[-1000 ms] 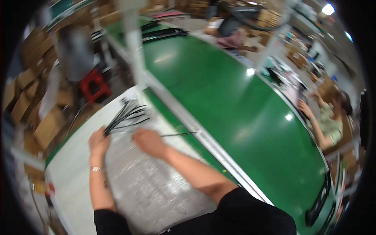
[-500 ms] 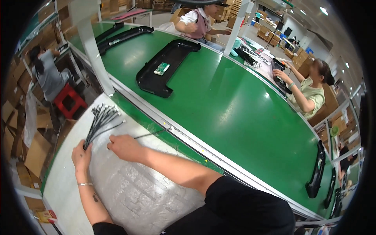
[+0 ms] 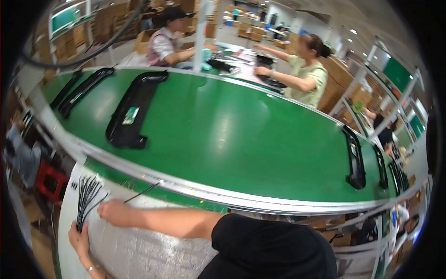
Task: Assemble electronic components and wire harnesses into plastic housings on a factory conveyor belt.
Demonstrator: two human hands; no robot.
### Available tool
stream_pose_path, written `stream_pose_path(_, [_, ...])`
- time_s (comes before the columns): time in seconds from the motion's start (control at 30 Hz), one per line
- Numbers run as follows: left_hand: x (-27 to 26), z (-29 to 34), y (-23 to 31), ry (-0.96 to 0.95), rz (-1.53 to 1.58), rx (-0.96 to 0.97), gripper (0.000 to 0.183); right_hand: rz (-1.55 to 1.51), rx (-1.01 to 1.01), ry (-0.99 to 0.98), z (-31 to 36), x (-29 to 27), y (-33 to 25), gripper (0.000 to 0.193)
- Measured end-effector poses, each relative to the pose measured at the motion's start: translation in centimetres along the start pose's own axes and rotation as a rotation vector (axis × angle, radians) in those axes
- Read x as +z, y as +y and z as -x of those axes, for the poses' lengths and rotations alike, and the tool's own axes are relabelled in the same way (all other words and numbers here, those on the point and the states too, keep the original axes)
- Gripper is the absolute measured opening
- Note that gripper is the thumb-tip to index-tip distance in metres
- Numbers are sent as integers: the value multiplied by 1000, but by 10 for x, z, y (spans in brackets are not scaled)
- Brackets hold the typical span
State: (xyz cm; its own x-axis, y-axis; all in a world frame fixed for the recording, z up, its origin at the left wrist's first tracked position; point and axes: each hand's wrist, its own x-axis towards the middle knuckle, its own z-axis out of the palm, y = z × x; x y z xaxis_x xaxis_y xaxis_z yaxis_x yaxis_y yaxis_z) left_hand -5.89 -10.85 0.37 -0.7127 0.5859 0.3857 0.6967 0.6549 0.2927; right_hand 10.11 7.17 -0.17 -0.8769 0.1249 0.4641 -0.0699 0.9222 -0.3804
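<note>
My left hand (image 3: 80, 239) is closed around the lower part of a bundle of thin black cables (image 3: 86, 197), whose white connector ends fan out away from me. Just to the right is my right hand (image 3: 116, 212), its fingers curled closed. From it a single black cable (image 3: 144, 190) runs up to the right, with a small white connector at the conveyor's metal edge. The fingertips of the right hand are partly hidden. Both hands are over a worktop (image 3: 153, 251) under clear plastic wrap.
A green conveyor belt (image 3: 241, 139) runs across ahead, bordered by a metal rail (image 3: 223, 197). It carries a black plastic housing (image 3: 123, 132) with a green circuit board (image 3: 131, 115), and several similar housings at both ends. Two people work beyond it. A red stool (image 3: 50, 180) stands at left.
The whole view has swung to the right, so the hands and belt appear farther left. Both hands keep their closed shape, with the bundle still in the left.
</note>
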Motion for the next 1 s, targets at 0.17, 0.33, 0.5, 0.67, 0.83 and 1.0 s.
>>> stream_pose_path(0.17, [2,-10,8,-44,-54,-64,42,-5,46,41,-2,5,-1,13])
stream_pose_path(0.33, [-8,-14,15,-30,-154,109,37,27,93,32,-6,5,0,11])
stream_pose_path(0.5, [-9,-10,19,27,-166,52,36,110,11,324,-12,-17,-13,6])
stream_pose_path(0.67, [-2,-11,29,60,-39,97,39,135,-19,290,-4,-8,-17,7])
stream_pose_path(0.83, [-3,-7,59,207,47,342,36,58,110,163,0,17,-4,12])
stream_pose_path(1.0, [3,-3,80,-164,216,319,11,3,110,199,1,16,-2,11])
